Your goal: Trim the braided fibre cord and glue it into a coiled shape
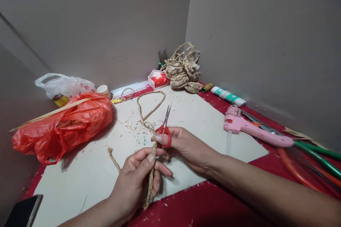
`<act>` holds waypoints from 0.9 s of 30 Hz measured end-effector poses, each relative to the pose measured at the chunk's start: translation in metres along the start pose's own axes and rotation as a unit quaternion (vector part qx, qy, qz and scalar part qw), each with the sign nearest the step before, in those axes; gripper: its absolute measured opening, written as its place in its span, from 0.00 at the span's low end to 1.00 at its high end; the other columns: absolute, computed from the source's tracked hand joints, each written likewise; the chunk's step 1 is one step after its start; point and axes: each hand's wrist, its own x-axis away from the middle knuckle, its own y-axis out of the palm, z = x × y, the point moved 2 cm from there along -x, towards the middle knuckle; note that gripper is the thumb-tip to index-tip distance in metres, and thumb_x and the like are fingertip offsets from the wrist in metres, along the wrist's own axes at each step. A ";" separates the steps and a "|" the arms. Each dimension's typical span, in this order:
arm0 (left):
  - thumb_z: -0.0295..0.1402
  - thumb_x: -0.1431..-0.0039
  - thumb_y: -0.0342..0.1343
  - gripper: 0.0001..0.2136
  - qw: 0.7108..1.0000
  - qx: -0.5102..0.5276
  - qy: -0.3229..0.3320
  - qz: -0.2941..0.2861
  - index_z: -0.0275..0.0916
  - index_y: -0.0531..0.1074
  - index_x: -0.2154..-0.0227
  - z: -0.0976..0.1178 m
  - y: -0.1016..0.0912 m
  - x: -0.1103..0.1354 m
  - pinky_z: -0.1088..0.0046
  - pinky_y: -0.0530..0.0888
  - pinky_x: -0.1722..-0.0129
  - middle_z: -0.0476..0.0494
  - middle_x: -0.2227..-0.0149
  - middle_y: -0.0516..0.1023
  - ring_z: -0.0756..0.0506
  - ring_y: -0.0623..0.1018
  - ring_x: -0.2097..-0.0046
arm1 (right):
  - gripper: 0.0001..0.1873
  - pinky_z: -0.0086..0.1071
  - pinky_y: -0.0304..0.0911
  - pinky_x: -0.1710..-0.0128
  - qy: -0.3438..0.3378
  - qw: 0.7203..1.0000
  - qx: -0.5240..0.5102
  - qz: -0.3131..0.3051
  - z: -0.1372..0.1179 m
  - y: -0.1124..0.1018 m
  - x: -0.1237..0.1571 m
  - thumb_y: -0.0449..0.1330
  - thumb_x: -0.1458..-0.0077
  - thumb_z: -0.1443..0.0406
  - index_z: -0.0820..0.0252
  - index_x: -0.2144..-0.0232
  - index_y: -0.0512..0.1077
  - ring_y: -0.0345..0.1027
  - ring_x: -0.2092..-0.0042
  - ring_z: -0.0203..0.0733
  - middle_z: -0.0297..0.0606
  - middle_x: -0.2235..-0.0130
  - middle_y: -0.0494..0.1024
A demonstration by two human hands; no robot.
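Note:
My left hand [138,177] is closed on a braided straw rope [152,175], pinching it between thumb and fingers. The rope runs up from that hand and loops over the white board [199,120] toward the back. My right hand [183,145] grips small red-handled scissors [164,131], fingers through the handles, blades pointing away and slightly apart. The scissors sit right beside the rope, just above my left thumb. A short loose rope piece [114,159] lies on the board left of my hands.
A red plastic bag [64,127] with a stick lies at left, a white bag [64,86] and paper cup [103,90] behind it. A rope bundle [183,68] and tissue pack [158,79] sit in the corner. A pink glue gun [253,129] and coloured tubes lie at right. A phone [22,212] is at bottom left.

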 end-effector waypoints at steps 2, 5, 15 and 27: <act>0.37 0.41 0.56 0.11 1.000 -0.001 -0.007 -0.004 0.36 0.75 0.61 0.000 0.001 -0.001 0.83 0.61 0.85 0.44 0.74 0.80 0.57 0.67 0.84 | 0.17 0.26 0.57 0.74 0.010 0.999 -0.041 0.007 0.003 0.000 0.000 0.69 0.56 0.56 0.64 0.75 0.70 0.63 0.76 0.29 0.33 0.75 0.74; 0.38 0.41 0.56 0.11 1.000 -0.009 -0.018 -0.010 0.34 0.76 0.63 -0.002 0.001 -0.001 0.83 0.61 0.84 0.42 0.74 0.80 0.57 0.67 0.84 | 0.16 0.27 0.59 0.74 0.007 0.998 -0.060 0.010 0.004 0.000 0.000 0.69 0.56 0.57 0.64 0.74 0.71 0.64 0.77 0.30 0.34 0.74 0.75; 0.35 0.42 0.58 0.09 0.998 -0.058 0.032 0.024 0.35 0.74 0.62 -0.003 -0.003 0.001 0.82 0.52 0.83 0.45 0.73 0.77 0.59 0.59 0.83 | 0.13 0.24 0.59 0.75 -0.138 0.976 -0.035 0.165 -0.019 -0.026 -0.007 0.71 0.61 0.60 0.61 0.76 0.73 0.63 0.75 0.29 0.29 0.76 0.72; 0.37 0.48 0.62 0.14 0.995 0.037 -0.021 0.085 0.37 0.71 0.61 0.000 -0.008 -0.005 0.82 0.44 0.84 0.59 0.85 0.58 0.58 0.49 0.83 | 0.20 0.27 0.51 0.78 -0.098 0.961 0.224 0.132 -0.025 -0.038 -0.010 0.65 0.55 0.52 0.61 0.79 0.66 0.55 0.79 0.30 0.29 0.81 0.66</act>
